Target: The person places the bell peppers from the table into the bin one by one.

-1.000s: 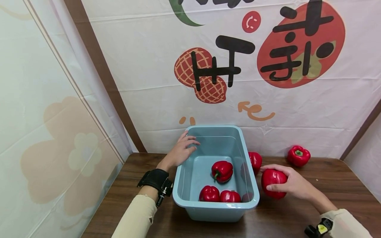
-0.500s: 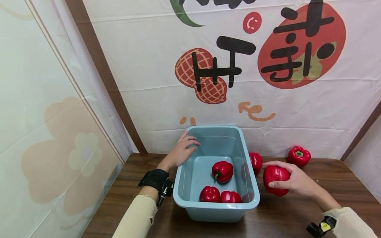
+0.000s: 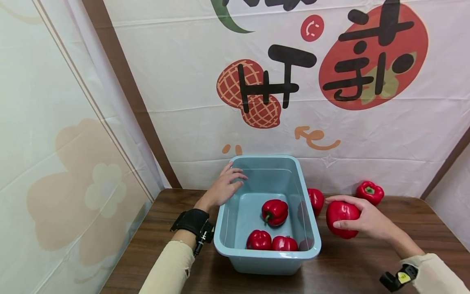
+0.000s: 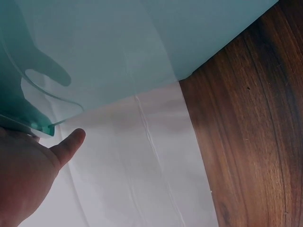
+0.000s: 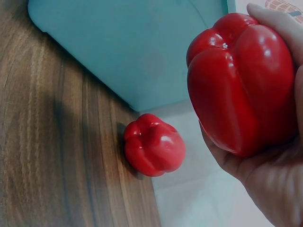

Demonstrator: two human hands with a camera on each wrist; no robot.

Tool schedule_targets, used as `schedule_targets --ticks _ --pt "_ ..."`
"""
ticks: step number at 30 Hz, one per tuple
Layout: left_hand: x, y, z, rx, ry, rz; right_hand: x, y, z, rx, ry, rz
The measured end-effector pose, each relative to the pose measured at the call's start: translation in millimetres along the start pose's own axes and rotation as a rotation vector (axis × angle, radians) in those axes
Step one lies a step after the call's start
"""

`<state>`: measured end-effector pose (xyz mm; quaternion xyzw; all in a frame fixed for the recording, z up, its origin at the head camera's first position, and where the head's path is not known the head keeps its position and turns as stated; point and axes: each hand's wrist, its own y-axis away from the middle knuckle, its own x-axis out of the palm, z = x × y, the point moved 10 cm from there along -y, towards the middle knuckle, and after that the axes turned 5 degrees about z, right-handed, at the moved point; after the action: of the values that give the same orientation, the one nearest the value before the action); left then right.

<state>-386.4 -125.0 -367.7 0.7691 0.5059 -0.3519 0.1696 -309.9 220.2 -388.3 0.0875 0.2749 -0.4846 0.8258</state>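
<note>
One pale blue plastic tub stands mid-worktop, left hand resting on its far-left rim, fingers relaxed. Right hand has fingers clamped round a red bell pepper right of it. Another pepper sits half hidden behind the tub's wall.

Three peppers in tub, two peppers right of it
</note>
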Motion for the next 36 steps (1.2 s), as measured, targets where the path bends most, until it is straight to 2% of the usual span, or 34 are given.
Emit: schedule_targets --ticks 11,36 --pt "-0.5 -0.3 0.0 -0.003 0.005 -0.002 -6 -1 5 0.019 0.021 -0.013" --pt "-1.0 0.8 0.2 0.003 0.0 -0.019 -15 -2 20 0.002 0.052 -0.036"
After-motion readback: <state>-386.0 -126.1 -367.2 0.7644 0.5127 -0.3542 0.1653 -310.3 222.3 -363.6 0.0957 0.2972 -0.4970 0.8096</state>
